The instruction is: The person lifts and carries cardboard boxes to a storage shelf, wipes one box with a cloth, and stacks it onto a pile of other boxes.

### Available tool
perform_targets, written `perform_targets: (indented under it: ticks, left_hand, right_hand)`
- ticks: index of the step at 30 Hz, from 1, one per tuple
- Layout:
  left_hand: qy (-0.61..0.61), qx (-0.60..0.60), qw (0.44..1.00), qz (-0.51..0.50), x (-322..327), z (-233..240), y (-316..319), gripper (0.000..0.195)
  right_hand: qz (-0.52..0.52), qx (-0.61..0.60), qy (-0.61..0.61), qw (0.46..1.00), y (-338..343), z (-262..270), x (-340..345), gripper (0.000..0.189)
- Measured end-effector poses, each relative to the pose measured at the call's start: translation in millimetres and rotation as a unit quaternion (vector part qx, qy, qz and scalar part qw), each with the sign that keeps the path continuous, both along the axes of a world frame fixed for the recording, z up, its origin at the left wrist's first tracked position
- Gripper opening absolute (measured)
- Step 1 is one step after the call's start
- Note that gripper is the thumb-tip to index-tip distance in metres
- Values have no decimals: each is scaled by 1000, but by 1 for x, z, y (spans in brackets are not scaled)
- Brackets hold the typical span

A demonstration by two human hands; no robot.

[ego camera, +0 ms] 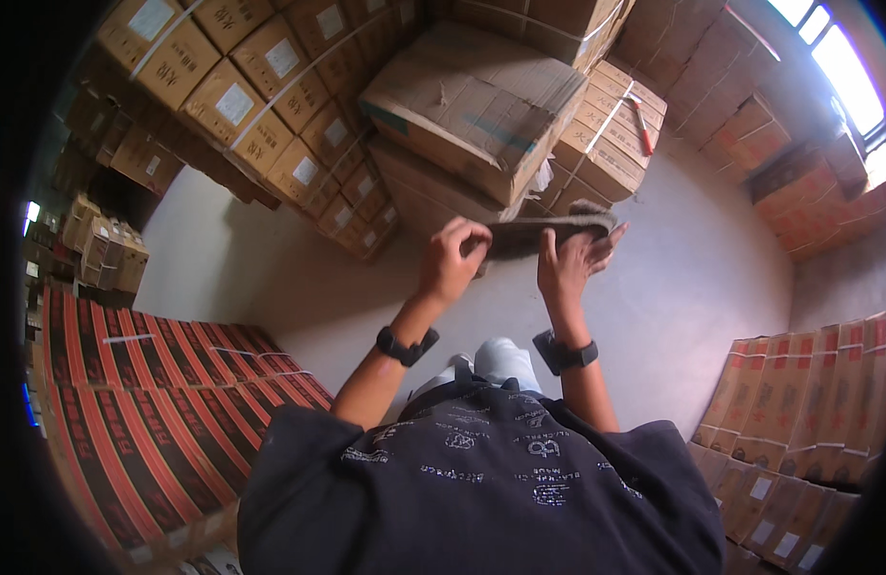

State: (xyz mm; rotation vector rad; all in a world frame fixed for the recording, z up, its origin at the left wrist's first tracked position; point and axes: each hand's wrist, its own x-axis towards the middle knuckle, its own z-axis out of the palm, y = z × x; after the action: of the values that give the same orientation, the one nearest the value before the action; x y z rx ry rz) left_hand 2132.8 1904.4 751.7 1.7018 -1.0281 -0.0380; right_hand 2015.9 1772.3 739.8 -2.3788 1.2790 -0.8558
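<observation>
A dark grey-brown strip of what looks like cloth (523, 241) is stretched between my two hands, above the concrete floor. My left hand (451, 259) pinches its left end between thumb and curled fingers. At the other end my right hand (572, 262) lies against the piece with its fingers spread, where a thick fold rises behind them. Just beyond the cloth stands a large, worn cardboard box (479, 100) on top of another carton (428, 180). Both wrists wear black bands.
Strapped cartons (270, 93) rise behind on the left. A red-handled tool, apparently a hammer (641, 126), rests on strapped boxes (608, 136) at the right. Red-and-black cartons (163, 417) flank me on the left, brown cartons (795, 410) on the right.
</observation>
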Motion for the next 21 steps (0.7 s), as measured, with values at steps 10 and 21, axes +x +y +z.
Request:
perform_targets:
  ticks: [10,21]
  left_hand:
    - [39,61,997,21,214,-76,-139,12]
    - [56,154,984,74,352,-61,-90,10]
  right_hand:
    - [20,-45,145,988,-122,-73,246,85]
    - [126,-4,146,981,-107,-69,414,74]
